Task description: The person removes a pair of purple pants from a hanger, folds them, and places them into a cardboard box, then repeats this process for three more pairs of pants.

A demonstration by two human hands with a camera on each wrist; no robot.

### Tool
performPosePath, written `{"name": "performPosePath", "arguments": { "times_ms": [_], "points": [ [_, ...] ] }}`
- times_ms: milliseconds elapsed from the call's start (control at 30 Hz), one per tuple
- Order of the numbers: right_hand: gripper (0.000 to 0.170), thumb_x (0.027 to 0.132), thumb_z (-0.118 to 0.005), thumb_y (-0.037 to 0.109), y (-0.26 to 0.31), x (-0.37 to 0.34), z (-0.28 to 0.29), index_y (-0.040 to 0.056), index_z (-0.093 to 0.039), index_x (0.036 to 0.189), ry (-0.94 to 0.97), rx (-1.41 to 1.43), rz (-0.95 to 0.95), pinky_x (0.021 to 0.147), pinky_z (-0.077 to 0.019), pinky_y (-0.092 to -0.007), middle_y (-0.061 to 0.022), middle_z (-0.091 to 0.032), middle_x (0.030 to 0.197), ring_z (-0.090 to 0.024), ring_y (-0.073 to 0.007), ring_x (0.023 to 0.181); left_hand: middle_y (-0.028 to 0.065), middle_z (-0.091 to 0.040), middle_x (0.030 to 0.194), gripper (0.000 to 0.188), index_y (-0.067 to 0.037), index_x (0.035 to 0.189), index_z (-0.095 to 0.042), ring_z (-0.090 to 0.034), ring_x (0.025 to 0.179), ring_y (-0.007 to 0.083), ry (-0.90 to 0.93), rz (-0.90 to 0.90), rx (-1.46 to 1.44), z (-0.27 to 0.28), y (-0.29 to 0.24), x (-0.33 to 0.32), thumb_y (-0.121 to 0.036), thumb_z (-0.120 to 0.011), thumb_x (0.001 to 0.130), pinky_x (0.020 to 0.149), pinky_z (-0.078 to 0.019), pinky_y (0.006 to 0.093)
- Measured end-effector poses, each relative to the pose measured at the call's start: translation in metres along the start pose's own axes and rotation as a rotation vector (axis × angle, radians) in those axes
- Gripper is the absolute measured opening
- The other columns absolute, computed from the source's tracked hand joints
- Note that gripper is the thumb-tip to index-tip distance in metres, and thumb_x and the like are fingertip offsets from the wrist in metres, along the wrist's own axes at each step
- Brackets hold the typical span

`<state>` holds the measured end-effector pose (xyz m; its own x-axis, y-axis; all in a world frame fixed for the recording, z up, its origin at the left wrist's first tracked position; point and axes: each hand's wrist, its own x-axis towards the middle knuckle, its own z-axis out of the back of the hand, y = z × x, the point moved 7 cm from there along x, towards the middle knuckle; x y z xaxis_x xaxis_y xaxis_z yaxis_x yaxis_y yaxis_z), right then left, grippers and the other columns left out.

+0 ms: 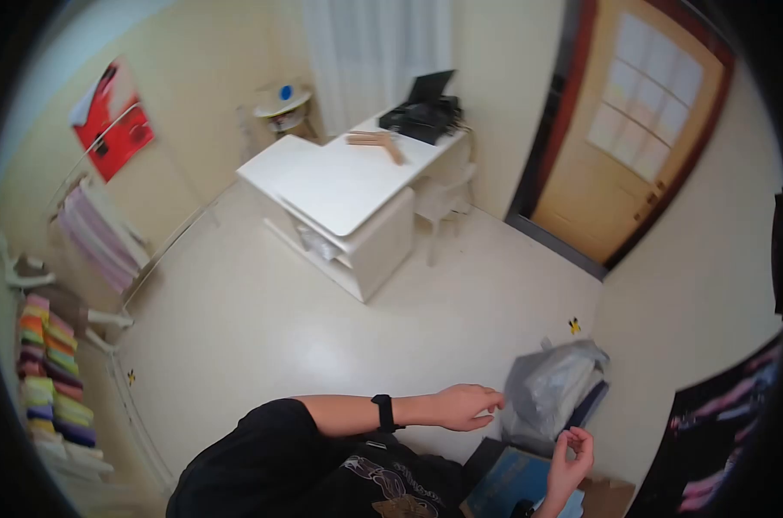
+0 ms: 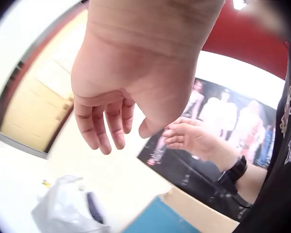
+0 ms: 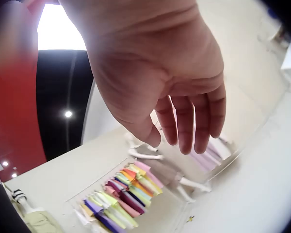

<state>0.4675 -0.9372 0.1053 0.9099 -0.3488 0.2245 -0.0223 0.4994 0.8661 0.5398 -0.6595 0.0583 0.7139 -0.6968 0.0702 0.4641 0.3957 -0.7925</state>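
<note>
My left hand [image 1: 465, 407] reaches across in front of a grey plastic bag [image 1: 542, 388], its fingers loosely bent with nothing in them. Lower right in the head view, my right hand [image 1: 572, 466] is raised beside the bag, fingers relaxed and empty. In the left wrist view the left hand [image 2: 136, 82] hangs palm visible with fingers slightly bent, and the right hand [image 2: 196, 141] shows behind it. The right wrist view has the right hand [image 3: 160, 82] with fingers loosely hanging and holding nothing. A blue box [image 1: 516, 483] lies below both hands.
A white desk [image 1: 322, 181] carries a black printer [image 1: 421, 116] and a brown object [image 1: 383, 145]. Beside it stands a white chair [image 1: 439, 203]. A wooden door [image 1: 624, 129] is at the right, folded colourful clothes [image 1: 55, 371] and a mannequin at the left. A cardboard box [image 2: 199, 208] adjoins the blue one.
</note>
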Motion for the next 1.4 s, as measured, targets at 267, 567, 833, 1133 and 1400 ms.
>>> {"name": "performPosePath", "arguments": {
  "times_ms": [267,567,833,1133,1400],
  "points": [
    [0.016,0.093,-0.077,0.006,0.191,-0.056,-0.39,-0.0016,-0.073,0.106,0.775,0.157,0.372,0.082,-0.0582,-0.0293,-0.0076,-0.076,0.091,-0.073,-0.0141,0.086,0.0144,-0.077,0.106,0.027,-0.002,0.119,-0.067,-0.076,0.095,0.0315,-0.796,0.777,-0.176,0.131,0.166,-0.389,-0.022,-0.066,0.1,0.085,-0.0608,0.0441],
    [0.018,0.089,-0.079,0.012,0.31,-0.173,-0.744,-0.0002,-0.076,0.102,1.475,-0.015,0.541,0.077,-0.0606,-0.036,-0.0148,-0.079,0.09,-0.078,-0.0259,0.084,0.0152,-0.079,0.103,0.031,0.0,0.119,-0.072,-0.078,0.094,0.0271,-1.352,1.298,-0.363,0.125,0.192,-0.661,-0.025,-0.069,0.101,0.084,-0.0625,0.0393],
    [0.021,0.094,-0.078,0.017,0.542,-0.34,-0.951,0.0006,-0.076,0.109,1.753,0.325,0.99,0.074,-0.0608,-0.0354,-0.013,-0.079,0.094,-0.077,-0.0243,0.086,0.014,-0.08,0.103,0.03,-0.001,0.119,-0.074,-0.078,0.094,0.0241,-1.713,1.455,-0.387,0.254,0.235,-0.781,-0.023,-0.071,0.099,0.082,-0.063,0.0373],
    [0.027,0.097,-0.074,0.026,0.634,-0.537,-1.125,0.0036,-0.075,0.111,2.239,0.08,1.131,0.082,-0.0613,-0.0411,-0.014,-0.08,0.099,-0.078,-0.031,0.092,0.0156,-0.081,0.1,0.027,0.0,0.113,-0.075,-0.08,0.089,0.025,-2.108,1.573,-0.428,0.28,0.313,-0.975,-0.021,-0.076,0.096,0.08,-0.0639,0.0369],
    [0.031,0.097,-0.073,0.028,0.793,-0.666,-1.243,0.0037,-0.075,0.115,2.097,0.102,1.067,0.076,-0.061,-0.042,-0.0154,-0.081,0.1,-0.077,-0.0338,0.082,0.0165,-0.078,0.105,0.023,-0.002,0.114,-0.073,-0.079,0.089,0.0271,-1.972,1.471,-0.195,0.449,0.377,-1.24,-0.019,-0.073,0.099,0.078,-0.064,0.0383]
  ]
}}
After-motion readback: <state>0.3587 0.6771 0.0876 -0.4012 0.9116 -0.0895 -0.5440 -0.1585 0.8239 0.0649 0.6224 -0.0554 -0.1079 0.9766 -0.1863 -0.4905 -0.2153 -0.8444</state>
